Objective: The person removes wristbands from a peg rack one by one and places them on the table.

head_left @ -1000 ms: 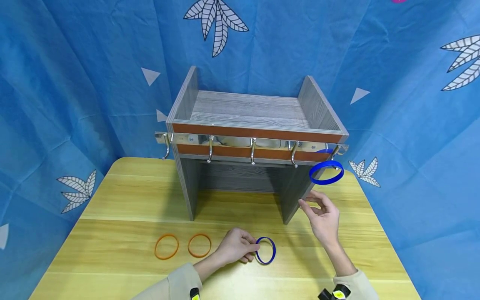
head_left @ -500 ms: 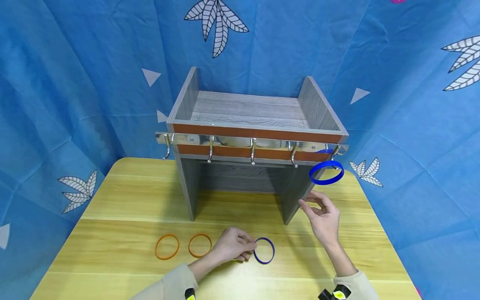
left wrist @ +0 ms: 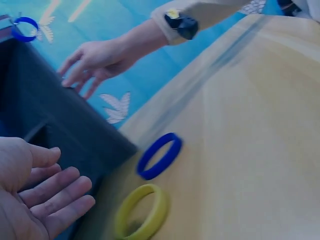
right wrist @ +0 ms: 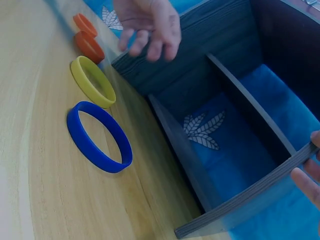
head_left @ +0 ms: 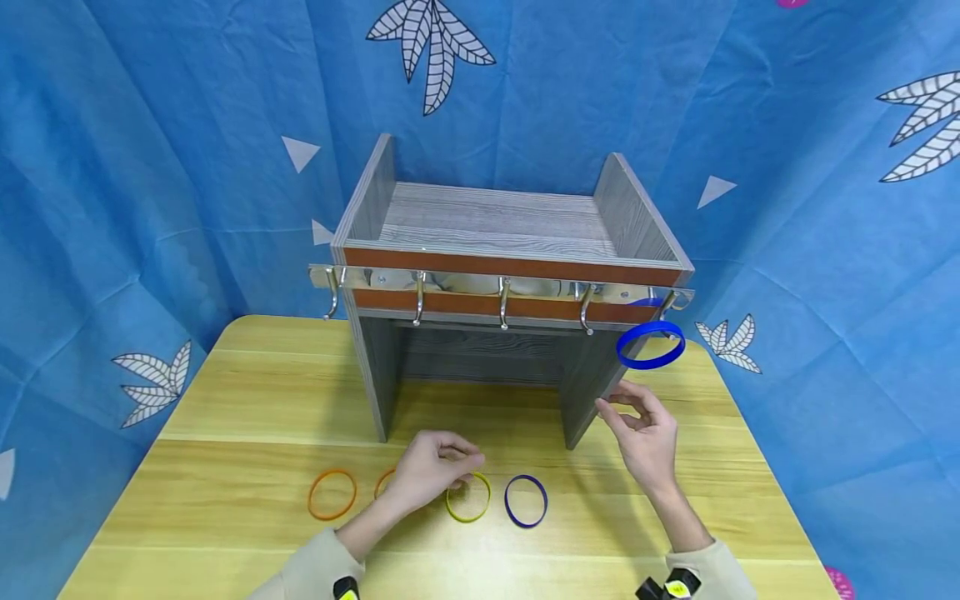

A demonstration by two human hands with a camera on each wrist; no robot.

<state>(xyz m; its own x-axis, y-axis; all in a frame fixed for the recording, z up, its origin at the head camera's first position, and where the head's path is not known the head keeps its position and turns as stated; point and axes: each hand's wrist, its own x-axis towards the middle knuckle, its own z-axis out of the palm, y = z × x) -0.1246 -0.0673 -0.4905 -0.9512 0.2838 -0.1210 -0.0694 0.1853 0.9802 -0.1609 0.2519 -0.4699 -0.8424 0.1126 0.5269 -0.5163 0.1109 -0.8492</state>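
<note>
My left hand (head_left: 431, 475) is over the table with its fingers loosely bent and nothing between them. Just right of it lies a yellow wristband (left wrist: 161, 212); beyond that is a blue wristband (right wrist: 82, 141). Left of the hand are two orange wristbands, the outer one (right wrist: 85, 25) in full sight and the nearer one (right wrist: 89, 47) partly covered by my arm in the head view. At the right, my right hand (head_left: 651, 442) grips the front edge of the grey shelf's side panel (right wrist: 245, 195), thumb and fingers on either side. Another blue wristband (head_left: 651, 363) hangs from the rightmost hook.
The grey wooden shelf (head_left: 502, 208) stands at the back of the table (head_left: 225, 400). A metal rail (head_left: 472, 284) with several hooks runs across its front. Blue patterned cloth (head_left: 187, 125) hangs behind and at both sides.
My left hand has moved left, off the blue wristband on the table, uncovering the yellow one and partly covering an orange one. The right hand has stayed on the panel.
</note>
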